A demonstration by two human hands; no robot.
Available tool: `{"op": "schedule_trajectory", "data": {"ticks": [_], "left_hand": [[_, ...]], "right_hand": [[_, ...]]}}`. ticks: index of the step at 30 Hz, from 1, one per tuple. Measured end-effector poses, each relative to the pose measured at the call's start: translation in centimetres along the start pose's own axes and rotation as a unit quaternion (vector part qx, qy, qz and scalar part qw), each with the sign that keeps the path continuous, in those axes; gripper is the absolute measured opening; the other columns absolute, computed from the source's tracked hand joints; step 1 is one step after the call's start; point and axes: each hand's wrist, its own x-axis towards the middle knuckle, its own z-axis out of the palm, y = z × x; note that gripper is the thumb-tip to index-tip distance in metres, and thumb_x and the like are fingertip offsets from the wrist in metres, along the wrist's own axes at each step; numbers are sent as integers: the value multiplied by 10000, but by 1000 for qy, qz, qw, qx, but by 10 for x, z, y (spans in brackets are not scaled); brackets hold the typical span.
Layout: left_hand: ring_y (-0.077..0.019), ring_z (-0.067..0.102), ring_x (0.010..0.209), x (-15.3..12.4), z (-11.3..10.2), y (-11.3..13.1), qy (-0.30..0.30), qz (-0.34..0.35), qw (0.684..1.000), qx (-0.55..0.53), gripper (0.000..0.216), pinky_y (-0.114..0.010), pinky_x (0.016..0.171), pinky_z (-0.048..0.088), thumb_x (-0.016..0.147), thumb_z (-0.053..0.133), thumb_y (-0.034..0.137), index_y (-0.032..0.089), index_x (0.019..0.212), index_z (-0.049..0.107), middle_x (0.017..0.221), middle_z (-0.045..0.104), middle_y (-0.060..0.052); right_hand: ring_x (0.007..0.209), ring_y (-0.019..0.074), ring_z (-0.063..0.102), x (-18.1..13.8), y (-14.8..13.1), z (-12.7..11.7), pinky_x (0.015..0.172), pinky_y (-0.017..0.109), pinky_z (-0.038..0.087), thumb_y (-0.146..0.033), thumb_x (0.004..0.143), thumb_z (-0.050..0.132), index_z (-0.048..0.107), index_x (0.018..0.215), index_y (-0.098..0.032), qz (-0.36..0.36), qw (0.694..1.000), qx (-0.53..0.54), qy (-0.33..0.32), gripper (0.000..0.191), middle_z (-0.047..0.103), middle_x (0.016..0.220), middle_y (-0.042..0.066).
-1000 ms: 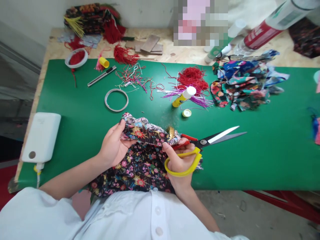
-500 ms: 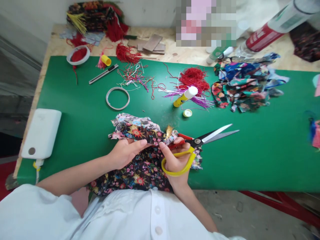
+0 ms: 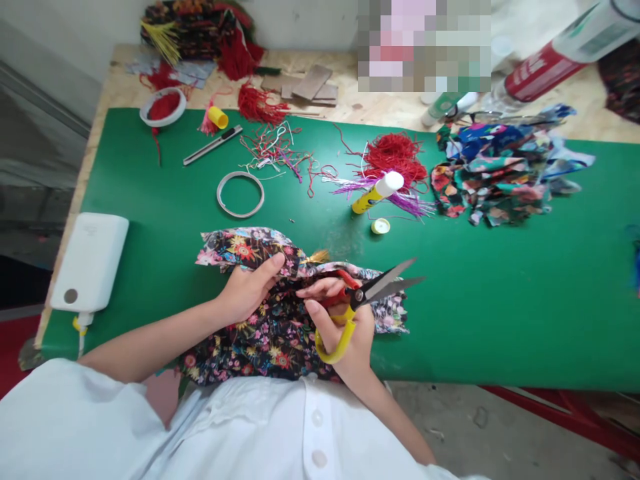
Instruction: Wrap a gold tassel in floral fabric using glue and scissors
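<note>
Dark floral fabric [image 3: 280,347] with frayed edges hangs over the front edge of the table towards my lap. My left hand [image 3: 253,287] is closed on its upper fold, the thumb lying on top. A small golden tassel [image 3: 318,257] shows at the fabric's top edge, right of that thumb. Scissors [image 3: 359,297] with yellow and red handles are hooked on my right hand [image 3: 345,330]. Their blades are slightly parted and point right, away from the fingers. The right fingertips and thumb are close to the fabric; whether they touch it I cannot tell.
A glue stick [image 3: 377,193] stands behind the fabric near its cap [image 3: 381,226]. Red threads [image 3: 395,160], a tape roll [image 3: 240,195] and a cutter knife [image 3: 213,145] lie further back. A white power bank [image 3: 90,263] is at left, fabric strips [image 3: 505,167] at right.
My right hand has let go of the fabric's edge and turned, and the scissors have swung lower and left. The fabric's top fold is spread wider, with the tassel further left.
</note>
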Motion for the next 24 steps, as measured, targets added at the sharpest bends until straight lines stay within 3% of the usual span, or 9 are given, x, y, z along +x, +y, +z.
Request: {"op": "schedule_trajectory", "data": {"ticks": [4, 8, 10, 13, 20, 24], "left_hand": [[-246, 740, 925, 0, 6, 12, -13, -11, 999, -34, 428, -451, 959, 570, 640, 869, 516, 175, 848, 716, 844, 776, -27], [-238, 726, 962, -2, -1, 8, -37, 4, 999, 2, 401, -450, 1022, 540, 666, 857, 503, 175, 855, 724, 906, 783, -28], [-233, 705, 1036, -2, -9, 3, -45, 21, 997, 53, 358, -440, 1098, 487, 726, 823, 484, 173, 883, 742, 955, 787, -37], [-228, 693, 1077, -2, -19, -4, -56, 34, 992, 104, 326, -434, 1133, 459, 803, 763, 475, 176, 933, 763, 1035, 784, -46], [-223, 699, 1055, -4, -22, -7, -134, 49, 979, 146, 329, -413, 1085, 505, 873, 685, 490, 190, 976, 772, 1084, 780, -55], [-230, 705, 1051, -6, -20, -7, -163, 41, 976, 139, 318, -410, 1066, 516, 883, 674, 472, 186, 983, 769, 1079, 780, -61]], "right_hand": [[633, 107, 658, -8, -7, 0, 626, 251, 565, -313, 902, 695, 471, 876, -220, 10, 999, 48, -10, 243, 608, 791, -20], [577, 96, 688, -9, -20, -7, 600, 230, 598, -280, 944, 653, 469, 853, -216, -25, 997, 75, 9, 215, 679, 810, -15], [613, 112, 723, -7, -25, -11, 621, 246, 626, -274, 946, 650, 466, 856, -211, 12, 997, 74, -19, 214, 737, 936, 25], [563, 119, 718, -5, -25, -13, 496, 223, 600, -322, 931, 667, 448, 861, -213, 92, 990, 92, -48, 254, 762, 1086, 78], [446, 81, 642, -5, -6, 1, 357, 164, 488, -343, 822, 774, 472, 790, -204, 95, 979, 174, 50, 333, 784, 1087, 71], [428, 70, 610, 0, -6, 3, 340, 149, 443, -308, 749, 807, 496, 807, -199, 160, 962, 217, 52, 335, 792, 999, 57]]}}
